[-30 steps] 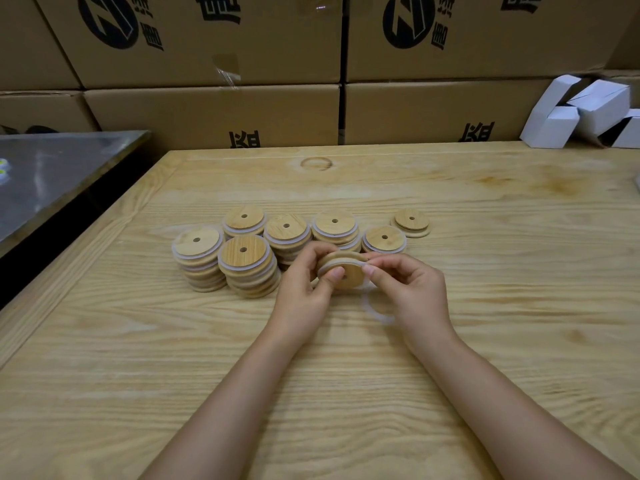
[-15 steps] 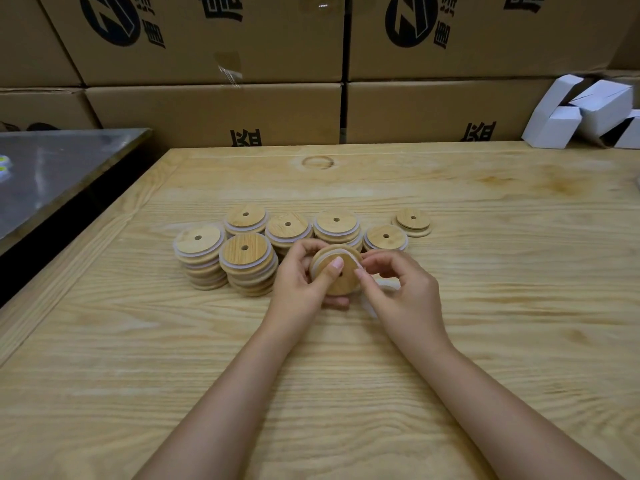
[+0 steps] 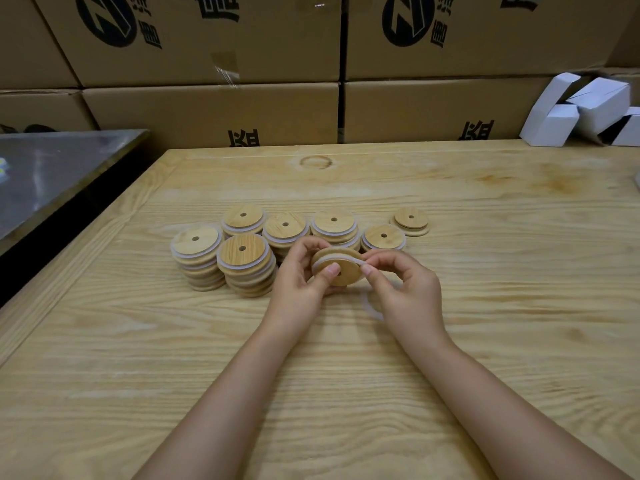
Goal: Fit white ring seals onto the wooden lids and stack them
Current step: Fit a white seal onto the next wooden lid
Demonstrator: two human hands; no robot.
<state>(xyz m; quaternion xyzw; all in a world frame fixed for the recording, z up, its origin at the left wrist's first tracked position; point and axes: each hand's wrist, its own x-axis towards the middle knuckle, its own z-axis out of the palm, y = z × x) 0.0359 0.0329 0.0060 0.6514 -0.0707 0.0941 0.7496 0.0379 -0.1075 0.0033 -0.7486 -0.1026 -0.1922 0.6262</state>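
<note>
Gripping lid [image 3: 347, 273], left hand [image 3: 297, 287]; right hand [image 3: 407, 291] pinching seal [image 3: 341, 259]

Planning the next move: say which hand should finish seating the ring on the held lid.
Right. The right hand pinches the ring at the lid edge; the left hand just grips the lid.

upper brown cardboard boxes [image 3: 194, 46]: black round logo [image 3: 105, 20] with slanted angular mark, beside it large black chinese characters, cut off by frame top, not fully legible. lower brown cardboard boxes [image 3: 207, 112]: single black chinese character each, bottom hidden behind light wooden table [image 3: 485, 174].
</note>
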